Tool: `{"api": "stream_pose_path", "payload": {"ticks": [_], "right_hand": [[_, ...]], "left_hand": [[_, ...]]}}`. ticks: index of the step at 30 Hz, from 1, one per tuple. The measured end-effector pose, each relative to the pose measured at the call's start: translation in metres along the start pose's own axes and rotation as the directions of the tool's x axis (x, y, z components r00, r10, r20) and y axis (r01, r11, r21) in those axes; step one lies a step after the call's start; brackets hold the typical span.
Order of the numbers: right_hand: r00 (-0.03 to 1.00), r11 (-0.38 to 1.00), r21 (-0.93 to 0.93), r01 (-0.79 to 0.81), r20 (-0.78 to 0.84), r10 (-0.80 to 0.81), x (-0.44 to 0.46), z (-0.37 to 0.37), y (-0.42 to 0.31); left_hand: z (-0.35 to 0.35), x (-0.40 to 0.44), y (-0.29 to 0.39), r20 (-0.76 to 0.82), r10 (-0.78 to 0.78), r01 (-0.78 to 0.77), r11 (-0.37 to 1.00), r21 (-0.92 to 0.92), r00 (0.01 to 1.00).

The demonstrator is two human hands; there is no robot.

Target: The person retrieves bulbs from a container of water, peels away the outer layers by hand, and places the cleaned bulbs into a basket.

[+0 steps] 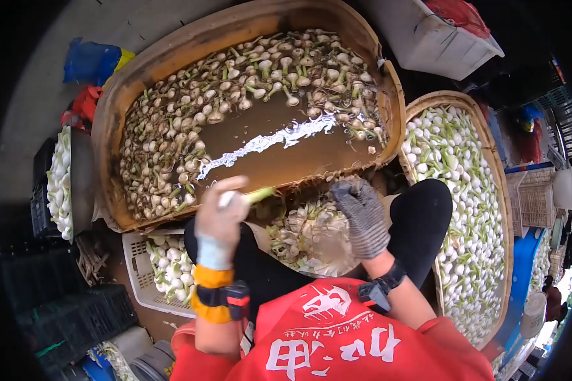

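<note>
My left hand point(221, 219), in a pale glove and blurred by motion, is closed on a white garlic bulb point(232, 199) whose green stem points right. It is held above my lap, close to the near rim of a big tub of brownish water. To the right, my right hand point(362, 219), in a grey striped glove, has its fingers curled; what they hold, if anything, is hidden. Below and between the hands, a heap of garlic peelings and cut stems point(318, 228) lies between my knees.
The big tub point(397, 108) holds many unpeeled garlic bulbs with stems. A second tub point(508, 254) at right is full of white garlic. A white basket point(140, 270) with peeled bulbs stands by my left leg. Dark crates point(70, 324) are at lower left, a white bin point(426, 38) at top right.
</note>
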State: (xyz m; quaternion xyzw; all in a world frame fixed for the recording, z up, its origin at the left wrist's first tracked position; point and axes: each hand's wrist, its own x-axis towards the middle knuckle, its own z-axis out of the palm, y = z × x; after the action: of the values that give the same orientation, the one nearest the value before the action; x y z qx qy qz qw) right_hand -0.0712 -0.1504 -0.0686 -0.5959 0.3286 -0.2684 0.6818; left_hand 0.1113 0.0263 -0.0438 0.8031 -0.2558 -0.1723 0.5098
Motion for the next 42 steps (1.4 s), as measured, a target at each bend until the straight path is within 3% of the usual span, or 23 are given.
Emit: {"api": "stream_pose_path", "payload": {"ticks": [1,2,4,5,6,8,10,13,17,18,19,21,23,24,25,26,27,29,35,38,39,41,42], "right_hand": [[0.999,0.990,-0.135,-0.026,0.040,0.032,0.003,-0.009,-0.005],[0.995,0.962,-0.269,-0.044,0.080,0.067,0.005,-0.017,-0.010],[0.965,0.829,-0.558,-0.019,0.208,0.162,0.008,-0.027,-0.009],[0.941,0.789,-0.611,0.059,0.298,0.160,0.007,-0.031,0.002],[0.909,0.743,-0.654,0.140,0.382,0.165,0.005,-0.031,0.016],[0.892,0.736,-0.650,0.190,0.428,0.148,-0.002,-0.022,0.035],[0.867,0.727,-0.641,0.247,0.482,0.131,-0.001,-0.012,0.044],[0.842,0.709,-0.633,0.311,0.530,0.104,0.009,0.002,0.046],[0.876,0.701,-0.642,0.312,0.479,0.049,0.023,-0.006,0.039],[0.885,0.693,-0.657,0.299,0.462,0.056,0.027,-0.011,0.037],[0.903,0.688,-0.690,0.224,0.413,0.120,0.028,-0.017,0.032],[0.920,0.677,-0.728,0.106,0.331,0.211,0.031,-0.026,0.025],[0.922,0.658,-0.749,0.072,0.301,0.243,0.032,-0.032,0.024],[0.919,0.648,-0.759,0.056,0.293,0.264,0.032,-0.032,0.024],[0.919,0.651,-0.757,0.050,0.290,0.266,0.034,-0.030,0.025],[0.927,0.718,-0.694,0.056,0.303,0.221,0.036,-0.026,0.026],[0.935,0.778,-0.625,0.062,0.308,0.173,0.038,-0.020,0.027],[0.947,0.831,-0.553,0.064,0.296,0.124,0.043,-0.011,0.024],[0.991,0.807,-0.581,0.110,0.131,-0.041,0.053,0.015,-0.022],[0.923,0.773,-0.505,0.383,0.170,-0.346,0.046,0.012,-0.032],[0.923,0.771,-0.509,0.384,0.234,-0.305,0.042,0.011,-0.040],[0.888,0.704,-0.544,0.457,0.328,-0.323,0.032,0.009,-0.047],[0.886,0.702,-0.543,0.461,0.327,-0.329,0.028,0.009,-0.046]], "left_hand": [[-0.037,0.001,0.000,-0.161,0.050,-0.025,0.988,0.149,0.986],[-0.089,0.004,-0.038,-0.218,0.204,-0.052,0.831,0.553,0.954],[-0.169,-0.013,-0.064,-0.254,0.080,0.141,0.656,0.741,0.964],[-0.206,-0.012,-0.078,-0.277,-0.299,0.403,0.555,0.728,0.913],[-0.219,-0.015,-0.078,-0.287,-0.327,0.424,0.509,0.749,0.900],[-0.234,-0.001,-0.108,-0.190,-0.525,0.558,0.794,0.242,0.830],[-0.220,0.027,-0.128,0.021,-0.476,0.476,0.877,-0.062,0.879],[-0.155,0.103,-0.107,0.103,-0.581,0.584,0.811,-0.005,0.807],[-0.125,0.217,-0.263,0.263,-0.670,0.692,0.721,0.012,0.694],[-0.127,0.251,-0.339,0.432,-0.501,0.292,0.837,0.464,0.750],[-0.080,0.247,-0.260,0.107,-0.875,0.837,0.483,0.258,0.472],[-0.061,0.283,-0.369,0.101,-0.828,0.765,0.550,0.337,0.551],[-0.021,0.273,-0.341,0.305,-0.868,0.808,0.483,0.337,0.392],[-0.003,0.250,-0.267,0.439,-0.789,0.743,0.586,0.324,0.430],[0.029,0.226,-0.233,0.343,-0.734,0.728,0.663,0.172,0.587],[0.038,0.224,-0.195,0.456,-0.774,0.737,0.600,0.310,0.438],[0.047,0.222,-0.226,0.859,-0.367,0.843,0.523,-0.127,0.357],[0.063,0.182,-0.115,0.689,-0.443,0.744,0.633,-0.212,0.573],[0.074,0.089,0.021,0.609,-0.291,0.608,0.677,-0.414,0.738],[0.078,0.056,0.042,0.531,-0.241,0.474,0.803,-0.361,0.813],[0.080,0.047,0.043,0.405,-0.039,0.108,0.983,-0.149,0.913],[0.091,0.046,0.049,0.263,0.506,-0.555,0.814,0.169,0.822],[0.090,0.023,0.060,0.310,0.003,-0.010,1.000,0.021,0.951]]}}
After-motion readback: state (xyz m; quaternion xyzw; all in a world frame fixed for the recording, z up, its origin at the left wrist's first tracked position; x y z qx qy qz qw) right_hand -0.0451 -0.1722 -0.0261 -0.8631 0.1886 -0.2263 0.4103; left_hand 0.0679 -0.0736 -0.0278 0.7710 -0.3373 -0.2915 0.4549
